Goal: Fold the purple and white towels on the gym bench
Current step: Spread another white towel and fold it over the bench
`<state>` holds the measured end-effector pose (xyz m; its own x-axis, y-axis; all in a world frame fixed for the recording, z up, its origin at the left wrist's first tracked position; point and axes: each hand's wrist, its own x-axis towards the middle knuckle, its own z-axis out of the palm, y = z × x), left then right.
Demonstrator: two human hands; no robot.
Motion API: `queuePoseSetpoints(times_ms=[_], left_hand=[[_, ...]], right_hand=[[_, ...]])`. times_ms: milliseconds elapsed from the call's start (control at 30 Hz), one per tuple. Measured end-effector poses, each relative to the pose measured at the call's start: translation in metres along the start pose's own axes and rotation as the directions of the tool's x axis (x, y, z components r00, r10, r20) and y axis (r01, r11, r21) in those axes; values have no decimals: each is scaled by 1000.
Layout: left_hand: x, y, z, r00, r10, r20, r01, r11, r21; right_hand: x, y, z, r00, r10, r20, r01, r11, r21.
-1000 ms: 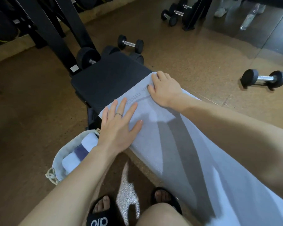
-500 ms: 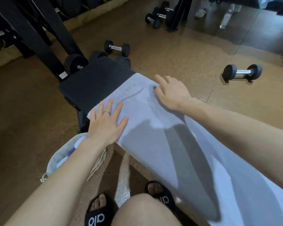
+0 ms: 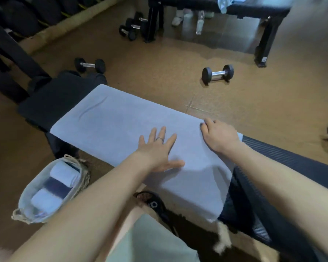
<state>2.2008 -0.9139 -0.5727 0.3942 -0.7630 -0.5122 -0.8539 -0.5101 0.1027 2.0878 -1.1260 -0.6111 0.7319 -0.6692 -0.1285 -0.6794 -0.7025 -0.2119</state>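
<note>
Pale purple towel [image 3: 121, 127] lies spread flat across the black desk [image 3: 51, 99], w/ its near edge draping over the front side. Left hand [image 3: 159, 150] rests flat on the towel near the middle, fingers straight & spread, ring on one finger, gripping nothing. Right hand [image 3: 219, 135] sits at the towel's far right corner, fingers curled over that edge; looks like it holds the cloth there, tho the fingertips are partly hidden. Down on the floor, left of the desk, a light basket [image 3: 27, 201] holds rolled towels: two pale ones [image 3: 64, 173] w/ a dark one [image 3: 57, 187] between them, packed side by side. One dumbbell [image 3: 218, 73] lies on the floor beyond the desk to the right, another [image 3: 90, 65] beyond its far left end. Second bench [image 3: 254, 8] at top right, something pale heaped on it.
</note>
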Motion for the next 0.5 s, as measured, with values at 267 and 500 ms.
queuePoseSetpoints(times_ms=[267,500], left_hand=[[-26,57,14,961,277,-17,-263,930,255],[-41,120,64,846,527,-82,-365,684,632]], right_hand=[[-9,18,-11,993,-105,-56,103,994,-29],[-22,29,5,988,-153,-5,153,987,-49]])
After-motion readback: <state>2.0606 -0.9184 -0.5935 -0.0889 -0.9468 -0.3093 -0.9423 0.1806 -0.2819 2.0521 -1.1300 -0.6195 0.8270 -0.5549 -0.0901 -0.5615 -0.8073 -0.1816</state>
